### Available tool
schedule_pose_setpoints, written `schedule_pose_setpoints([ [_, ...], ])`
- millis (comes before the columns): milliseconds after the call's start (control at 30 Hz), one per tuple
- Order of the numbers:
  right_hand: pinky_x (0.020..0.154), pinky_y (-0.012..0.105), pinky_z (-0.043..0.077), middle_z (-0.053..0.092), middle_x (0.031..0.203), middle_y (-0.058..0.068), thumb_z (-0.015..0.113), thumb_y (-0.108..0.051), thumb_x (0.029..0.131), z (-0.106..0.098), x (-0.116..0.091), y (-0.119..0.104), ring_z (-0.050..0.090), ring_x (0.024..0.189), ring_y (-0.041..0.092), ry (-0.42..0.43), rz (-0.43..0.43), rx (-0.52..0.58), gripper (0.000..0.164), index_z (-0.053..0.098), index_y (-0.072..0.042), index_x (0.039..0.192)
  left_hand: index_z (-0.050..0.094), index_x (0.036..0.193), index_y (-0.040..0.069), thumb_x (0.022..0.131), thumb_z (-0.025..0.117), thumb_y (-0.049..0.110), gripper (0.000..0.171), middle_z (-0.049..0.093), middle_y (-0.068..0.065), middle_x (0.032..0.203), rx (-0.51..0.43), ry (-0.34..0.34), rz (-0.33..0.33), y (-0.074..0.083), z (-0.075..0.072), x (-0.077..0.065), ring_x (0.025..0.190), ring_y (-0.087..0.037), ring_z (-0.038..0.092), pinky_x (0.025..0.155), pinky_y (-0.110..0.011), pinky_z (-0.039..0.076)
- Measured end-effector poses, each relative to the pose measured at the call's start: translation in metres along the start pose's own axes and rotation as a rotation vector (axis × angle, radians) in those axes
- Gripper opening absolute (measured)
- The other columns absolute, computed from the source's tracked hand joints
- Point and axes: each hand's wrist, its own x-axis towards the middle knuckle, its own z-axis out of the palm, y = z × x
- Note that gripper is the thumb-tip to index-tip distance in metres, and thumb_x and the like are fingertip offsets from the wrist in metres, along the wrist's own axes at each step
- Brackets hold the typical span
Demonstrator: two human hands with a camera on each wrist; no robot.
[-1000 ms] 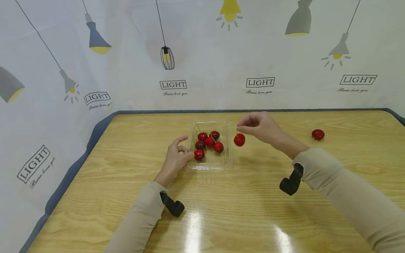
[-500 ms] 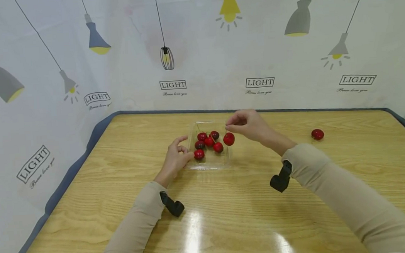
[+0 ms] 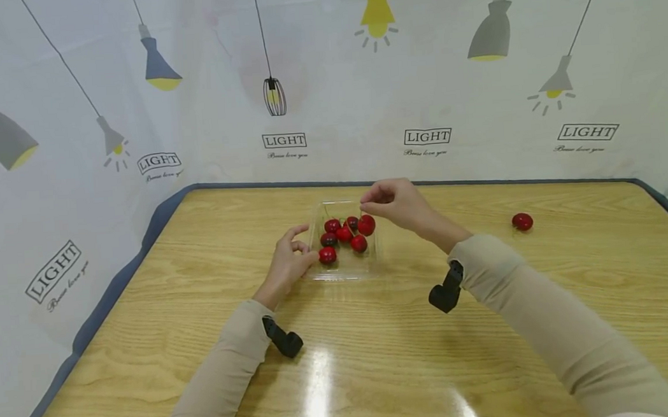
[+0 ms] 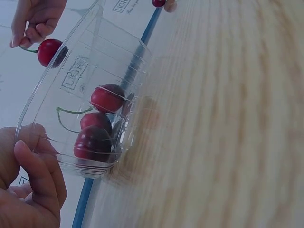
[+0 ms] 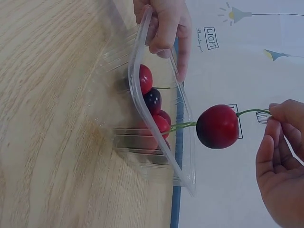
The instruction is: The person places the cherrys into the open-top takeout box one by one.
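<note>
A clear plastic box (image 3: 346, 274) holding several dark red cherries (image 3: 328, 255) stands on the table. At its left side my left hand (image 3: 289, 260) grips the rim between thumb and fingers, as the right wrist view also shows. My right hand (image 3: 401, 206) pinches the green stem (image 5: 253, 111) of a cherry (image 3: 366, 224) between thumb and fingertips. That cherry hangs over the box's right part, above the rim and apart from the other cherries. Its stem is barely visible in the head view.
Another cherry (image 3: 522, 222) lies alone on the wooden table (image 3: 411, 350), well to the right of the box. Behind the table hangs a pale cloth (image 3: 350, 93) printed with lamps.
My right hand has carried the hanging cherry leftward, from beside the box to over its right part. The left hand has stayed at the rim.
</note>
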Motion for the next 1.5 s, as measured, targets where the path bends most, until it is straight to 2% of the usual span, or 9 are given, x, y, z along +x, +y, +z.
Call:
schedule_pose_setpoints([
  [133,0.067,0.025,0.045,0.061,0.085,0.010,0.061,-0.011,0.082,0.004,0.004,-0.001,0.056,0.075,0.018,0.010,-0.022,0.014,0.014,0.061,0.001,0.090,0.037,0.132,0.008,0.074,0.055,-0.005,0.062,0.042,-0.001,0.064,0.005,0.021,0.005,-0.011,0.000,0.007,0.039,-0.006,0.034,0.036,-0.020,0.031],
  [367,0.069,0.029,0.046,0.061,0.085,0.010,0.061,-0.010,0.083,0.015,0.010,0.004,0.056,0.083,0.031,0.011,-0.024,0.071,0.014,0.061,0.002,0.090,0.038,0.130,0.010,0.074,0.055,-0.003,0.060,0.042,-0.002,0.065,0.004,0.032,0.008,-0.012,0.000,0.007,0.040,-0.008,0.034,0.037,-0.020,0.031],
  [667,0.066,0.027,0.045,0.062,0.085,0.012,0.061,-0.014,0.083,0.022,0.014,0.005,0.056,0.077,0.024,0.032,-0.015,0.059,0.018,0.063,0.002,0.091,0.038,0.130,0.010,0.074,0.055,-0.004,0.060,0.042,-0.002,0.066,-0.011,0.023,0.007,-0.012,0.000,0.007,0.040,-0.007,0.033,0.036,-0.020,0.031],
  [800,0.068,0.030,0.046,0.062,0.085,0.014,0.061,-0.012,0.083,0.026,0.016,0.005,0.057,0.079,0.028,0.026,0.007,0.070,0.016,0.062,0.002,0.090,0.037,0.131,0.009,0.075,0.055,-0.005,0.061,0.041,-0.003,0.066,-0.018,0.011,-0.004,-0.008,-0.001,0.005,0.039,-0.006,0.034,0.036,-0.020,0.031],
  [933,0.072,0.036,0.046,0.062,0.086,0.014,0.061,-0.011,0.082,0.031,0.018,0.006,0.058,0.081,0.030,0.022,0.035,0.082,0.015,0.061,0.002,0.090,0.035,0.132,0.003,0.075,0.053,-0.008,0.061,0.041,-0.004,0.066,-0.017,0.003,-0.005,0.007,-0.001,-0.005,0.039,-0.005,0.033,0.036,-0.019,0.031],
  [1067,0.071,0.032,0.047,0.062,0.087,0.013,0.061,-0.010,0.082,0.037,0.020,0.005,0.058,0.081,0.026,0.031,0.044,0.071,0.014,0.061,0.002,0.090,0.034,0.132,0.001,0.076,0.052,-0.009,0.060,0.040,-0.005,0.067,-0.002,0.007,-0.008,0.020,0.001,-0.015,0.039,-0.004,0.032,0.036,-0.018,0.030],
  [1200,0.071,0.032,0.048,0.062,0.085,0.012,0.061,-0.008,0.082,0.042,0.023,0.007,0.058,0.078,0.024,0.036,0.046,0.078,0.013,0.062,0.003,0.089,0.033,0.132,0.000,0.076,0.051,-0.008,0.060,0.040,-0.004,0.067,-0.004,0.001,-0.008,0.021,0.001,-0.017,0.038,-0.004,0.032,0.037,-0.017,0.030],
  [1300,0.069,0.035,0.048,0.062,0.082,0.011,0.061,-0.008,0.081,0.046,0.024,0.009,0.057,0.077,0.029,0.033,0.053,0.088,0.012,0.062,0.003,0.087,0.033,0.132,0.001,0.076,0.051,-0.008,0.060,0.040,-0.004,0.066,-0.009,-0.003,-0.006,0.016,0.000,-0.012,0.038,-0.004,0.032,0.037,-0.018,0.031],
  [1500,0.057,0.023,0.045,0.062,0.079,0.009,0.061,-0.008,0.081,0.049,0.026,0.011,0.056,0.075,0.032,0.029,0.061,0.069,0.011,0.062,0.002,0.087,0.036,0.132,0.008,0.075,0.055,-0.005,0.061,0.041,-0.003,0.066,-0.019,-0.003,-0.006,-0.008,-0.001,0.005,0.037,-0.006,0.034,0.036,-0.020,0.032],
])
